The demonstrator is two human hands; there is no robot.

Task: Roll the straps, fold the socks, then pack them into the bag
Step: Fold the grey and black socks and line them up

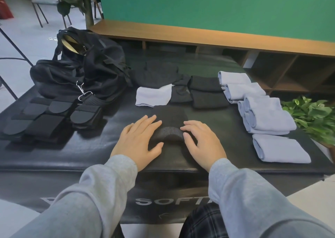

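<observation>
Both hands sit closest to the camera, left hand (pixel 139 140) and right hand (pixel 201 143) lying pretty flat with relaxed fingers on a dark sock (pixel 167 127), its near end rolled up between them, nothing clenched. Everything's on a black padded mat (pixel 226 147). Black bag (pixel 81 65) back left, unzipped, black straps (pixel 47 118) stacked in front of it, folded blue socks (pixel 268 118) lined up on the right.

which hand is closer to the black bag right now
Left. The left hand rests on the dark sock, on the side toward the bag; the right hand lies farther away.
</observation>
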